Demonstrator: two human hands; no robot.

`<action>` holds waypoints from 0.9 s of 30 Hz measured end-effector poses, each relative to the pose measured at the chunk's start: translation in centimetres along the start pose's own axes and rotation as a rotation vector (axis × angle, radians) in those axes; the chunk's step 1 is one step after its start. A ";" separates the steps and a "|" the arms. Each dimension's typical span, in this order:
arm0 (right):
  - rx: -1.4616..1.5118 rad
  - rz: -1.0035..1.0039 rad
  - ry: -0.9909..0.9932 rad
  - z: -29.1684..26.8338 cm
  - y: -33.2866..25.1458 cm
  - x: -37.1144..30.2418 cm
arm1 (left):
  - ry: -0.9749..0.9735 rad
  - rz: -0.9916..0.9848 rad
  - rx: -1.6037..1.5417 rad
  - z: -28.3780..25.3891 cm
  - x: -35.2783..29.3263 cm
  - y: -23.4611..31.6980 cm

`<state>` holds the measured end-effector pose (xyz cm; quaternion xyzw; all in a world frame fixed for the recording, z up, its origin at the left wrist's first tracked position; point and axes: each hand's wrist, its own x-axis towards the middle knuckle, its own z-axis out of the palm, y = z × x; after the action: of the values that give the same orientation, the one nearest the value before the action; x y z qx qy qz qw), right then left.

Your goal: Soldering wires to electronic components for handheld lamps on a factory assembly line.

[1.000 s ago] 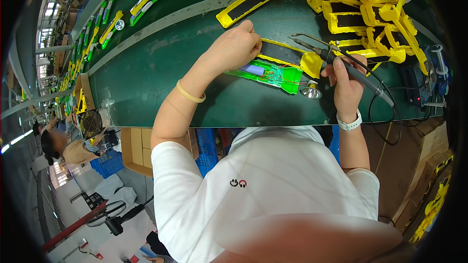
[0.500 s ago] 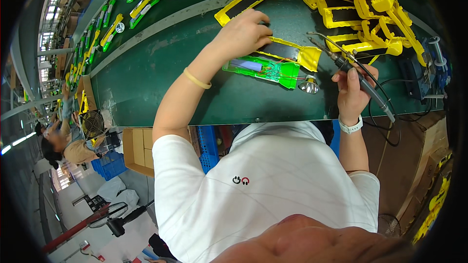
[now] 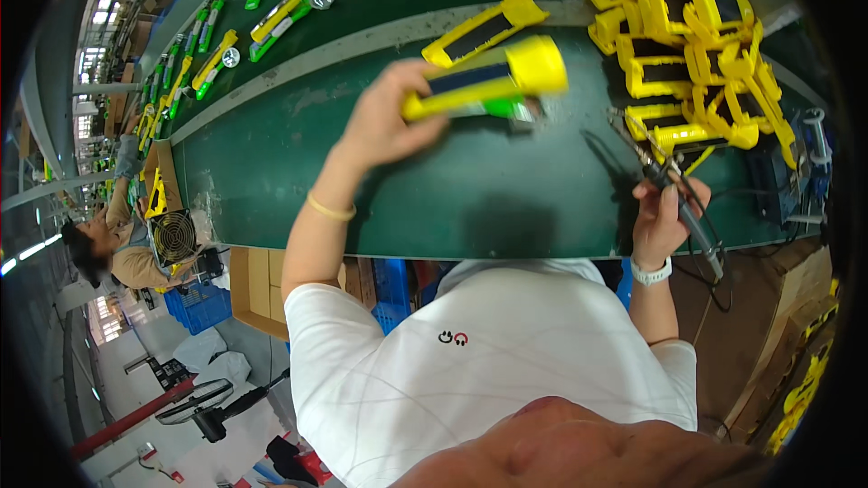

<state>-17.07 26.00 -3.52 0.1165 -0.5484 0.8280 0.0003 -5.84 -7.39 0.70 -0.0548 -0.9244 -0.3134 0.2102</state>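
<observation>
My left hand is closed on the near end of a yellow flashlight casing with a dark panel, held above the bench and slightly smeared by motion. Beneath it shows part of a green casing half, mostly hidden, with a shiny lamp reflector at its right end. My right hand grips a soldering iron, its metal tip pointing up and left, away from the casing. Just beyond the held casing, another yellow casing half lies on the bench.
A heap of yellow casings covers the green bench at the right, beside a solder spool stand. Several green and yellow flashlight bodies lie beyond the metal strip. A co-worker sits far left, near a fan.
My left hand has lifted the yellow casing off the bench, turned panel side up, with the green half under it, and drawn them left. The soldering iron stays in my right hand.
</observation>
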 end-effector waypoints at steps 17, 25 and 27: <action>-0.152 0.042 -0.328 0.0 0.9 0.2 | 0.042 -0.522 0.497 -6.5 11.1 -18.5; -0.137 0.069 -0.129 0.5 0.9 0.0 | -0.090 -0.165 -0.005 -3.1 3.5 -3.1; -0.073 0.002 -0.129 0.5 1.4 0.3 | -0.322 -0.099 -0.113 -1.0 1.0 1.4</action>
<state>-17.45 24.97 -4.58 0.1690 -0.5771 0.7984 -0.0314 -6.08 -6.90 2.64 -0.0706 -0.9285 -0.3622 0.0406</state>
